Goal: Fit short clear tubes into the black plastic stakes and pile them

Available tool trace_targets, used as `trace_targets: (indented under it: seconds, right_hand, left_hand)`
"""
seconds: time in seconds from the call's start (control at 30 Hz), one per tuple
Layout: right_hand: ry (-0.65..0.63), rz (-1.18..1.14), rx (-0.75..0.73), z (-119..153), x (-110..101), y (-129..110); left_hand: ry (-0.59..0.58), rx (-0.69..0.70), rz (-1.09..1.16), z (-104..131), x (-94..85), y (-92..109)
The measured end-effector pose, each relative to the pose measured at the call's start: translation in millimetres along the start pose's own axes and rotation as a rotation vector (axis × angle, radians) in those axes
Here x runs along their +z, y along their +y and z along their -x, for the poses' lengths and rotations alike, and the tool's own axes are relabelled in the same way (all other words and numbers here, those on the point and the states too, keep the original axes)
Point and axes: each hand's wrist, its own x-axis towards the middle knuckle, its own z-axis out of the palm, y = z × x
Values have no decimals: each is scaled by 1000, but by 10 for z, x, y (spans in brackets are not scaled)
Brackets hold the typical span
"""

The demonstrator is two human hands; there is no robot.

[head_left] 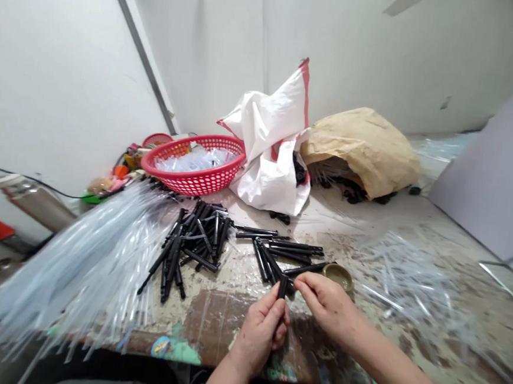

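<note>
My left hand (264,324), low in the centre of the head view, is wrapped round a black tube (283,287) that points upward. Just right of the tube's top, my right hand (319,296) has its thumb and forefinger pinched together; whatever lies between them is too small to make out. Black tubes (289,255) lie loose on the table behind my hands, and a larger pile of black tubes (194,240) lies to the left. A small round dish (339,275) stands behind my right hand.
Long clear tubes (101,251) spread over the left side; short clear pieces (410,275) lie right. Behind are a red basket (190,181), a white sack (270,128) and a brown paper bag (366,147). A metal flask (38,201) stands far left. The worn table (220,319) has its edge near me.
</note>
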Motion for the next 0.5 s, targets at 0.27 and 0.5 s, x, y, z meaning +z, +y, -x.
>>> trace_targets:
  seconds: [0.27, 0.5]
  right_hand:
    - [171, -86, 1, 175, -18, 27]
    - [-41, -100, -77, 352, -21, 10]
  left_hand:
    - [335, 253, -180, 84, -101, 46]
    - [805, 466, -619, -31, -957, 795]
